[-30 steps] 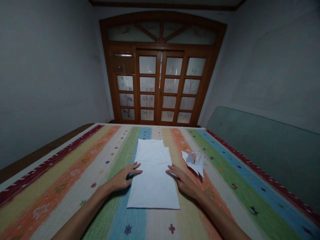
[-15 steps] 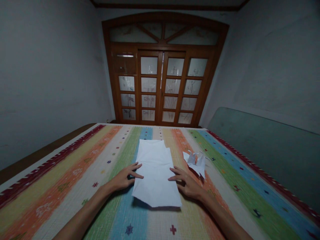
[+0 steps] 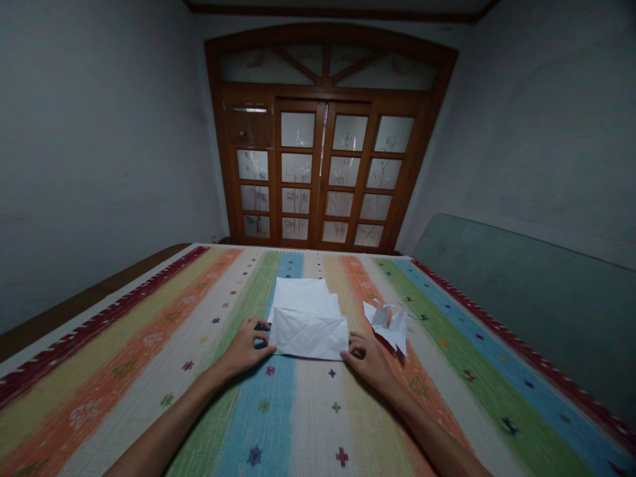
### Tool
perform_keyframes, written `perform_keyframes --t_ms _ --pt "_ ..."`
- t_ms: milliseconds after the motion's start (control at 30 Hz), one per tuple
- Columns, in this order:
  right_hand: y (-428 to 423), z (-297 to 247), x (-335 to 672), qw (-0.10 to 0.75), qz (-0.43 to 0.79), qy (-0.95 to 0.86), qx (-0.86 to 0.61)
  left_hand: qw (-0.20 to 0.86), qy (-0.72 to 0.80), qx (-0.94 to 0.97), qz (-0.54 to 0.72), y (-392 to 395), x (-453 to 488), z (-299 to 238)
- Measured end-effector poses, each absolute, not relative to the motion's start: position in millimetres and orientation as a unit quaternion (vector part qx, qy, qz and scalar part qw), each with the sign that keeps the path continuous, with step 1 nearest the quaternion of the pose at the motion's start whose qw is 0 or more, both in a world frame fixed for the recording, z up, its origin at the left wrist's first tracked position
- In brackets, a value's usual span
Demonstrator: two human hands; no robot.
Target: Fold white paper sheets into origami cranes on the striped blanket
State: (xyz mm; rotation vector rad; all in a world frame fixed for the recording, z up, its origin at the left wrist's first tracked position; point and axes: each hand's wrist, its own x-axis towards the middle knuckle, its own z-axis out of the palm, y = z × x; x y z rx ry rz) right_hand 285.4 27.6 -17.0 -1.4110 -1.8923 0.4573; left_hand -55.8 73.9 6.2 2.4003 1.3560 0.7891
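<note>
A white sheet of paper lies in the middle of the table, its near part doubled up over the far part and creased. Behind the fold, more white paper shows flat, with a stepped right edge. At the near left corner my left hand grips the sheet between thumb and fingers. My right hand pinches the near right corner the same way, its fingertips partly hidden. To the right of that hand rests a crumpled, folded white paper piece with points sticking up.
A striped, multicoloured cloth covers the table. Beyond its far edge stands a wooden door with glass panes. A pale green panel runs along the right side, and a bare wall is on the left.
The near half of the paper has been turned up and away from me over the far half. Both hands now hold its corners, where before their fingers lay spread on its sides.
</note>
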Motion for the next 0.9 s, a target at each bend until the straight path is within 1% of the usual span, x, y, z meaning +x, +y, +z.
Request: perform_keyframes --t_ms 200,533,900 --pt "25 -17 281 0.364 0.163 -0.707 -0.584 0.119 0.482 0.826 0.267 73 -55 5" --pt "22 -18 278 0.356 0.136 -0.708 -0.594 0.118 0.487 0.828 0.252 73 -55 7" --pt "24 -24 279 0.373 0.110 -0.712 -0.584 0.093 0.481 0.837 0.244 63 -49 16"
